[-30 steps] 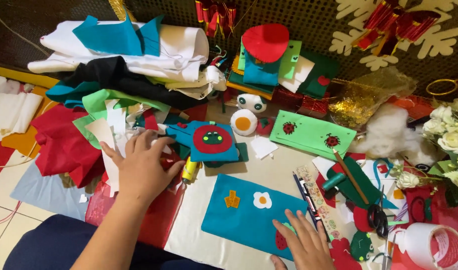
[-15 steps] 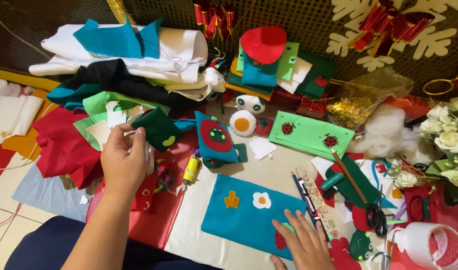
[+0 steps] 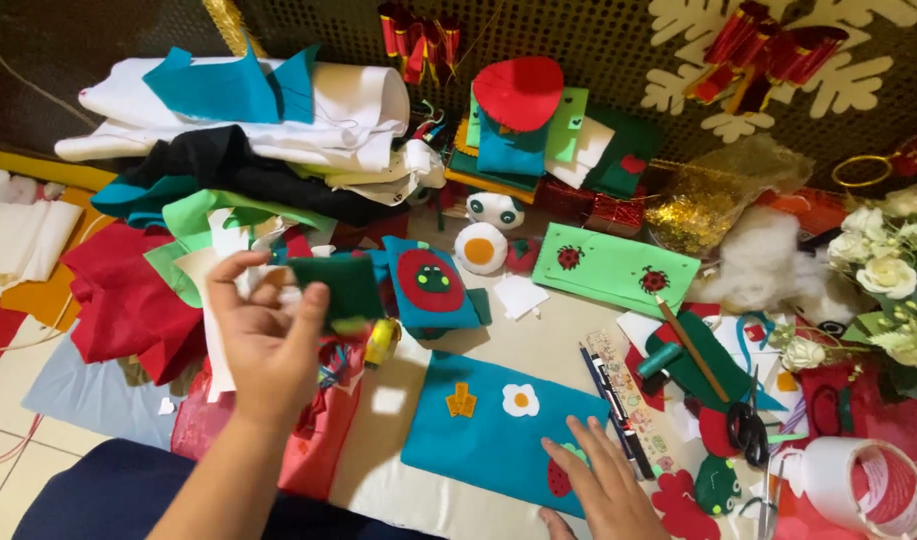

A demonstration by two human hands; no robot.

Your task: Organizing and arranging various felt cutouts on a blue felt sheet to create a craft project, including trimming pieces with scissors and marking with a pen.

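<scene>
My left hand [image 3: 264,345] is raised over the left of the work area and pinches a small dark green felt piece [image 3: 344,290] between thumb and fingers. My right hand [image 3: 604,485] lies flat, fingers spread, on the lower right corner of a teal felt sheet [image 3: 489,430]. That sheet carries a white flower cutout [image 3: 521,400], a small orange cutout [image 3: 462,401] and a red strawberry shape [image 3: 560,478] by my fingers. Just beyond the green piece lies a teal felt panel with a red circle and a green face [image 3: 429,282].
Piled felt in white, black, teal, green and red [image 3: 229,150] fills the back left. A light green sheet with ladybugs [image 3: 614,265], a ruler [image 3: 634,405], pens, black scissors [image 3: 747,428], a glue bottle [image 3: 849,480], stuffing and white flowers [image 3: 894,270] crowd the right.
My left hand has lifted off the pile of scraps and come toward me, bringing up the dark green felt piece. My right hand has stayed on the teal sheet.
</scene>
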